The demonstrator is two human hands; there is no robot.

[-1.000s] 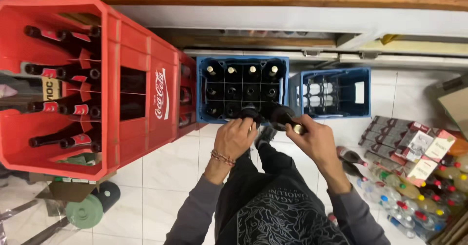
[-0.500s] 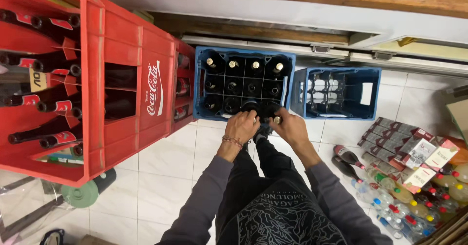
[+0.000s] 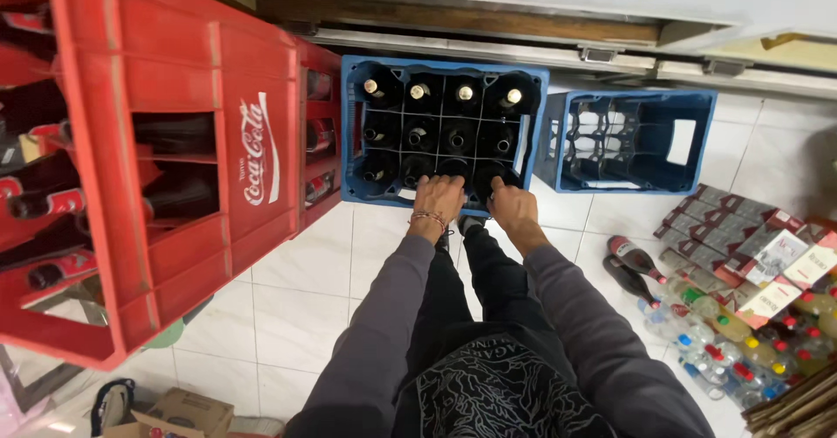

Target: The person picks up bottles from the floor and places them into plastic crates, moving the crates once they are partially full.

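Two hands are held at the near edge of a blue bottle crate [image 3: 444, 72] that stands on the white tiled floor [image 3: 296, 307]. The left hand [image 3: 438, 198] is laid over the near row of the crate, fingers pointing down into a compartment, a beaded bracelet [image 3: 428, 218] worn at the wrist; whether anything is gripped under those fingers cannot be told. The right hand [image 3: 512, 206] is closed over the top of a dark bottle [image 3: 488, 176] seated in the near row of the crate, just beside the left hand. Dark bottles are seen in most compartments of the crate, and pale caps are shown on the four in the far row.

Left of the blue bottle crate, touching its side, a stack of red crates [image 3: 174, 168] is seen, with dark bottles lying inside. Right of the blue bottle crate, just beside it, a second blue crate [image 3: 628, 142] is stood with its grid bare. Further right of the blue bottle crate, flat cartons [image 3: 750, 246] and lying bottles with coloured caps [image 3: 732, 351] are spread over the floor.
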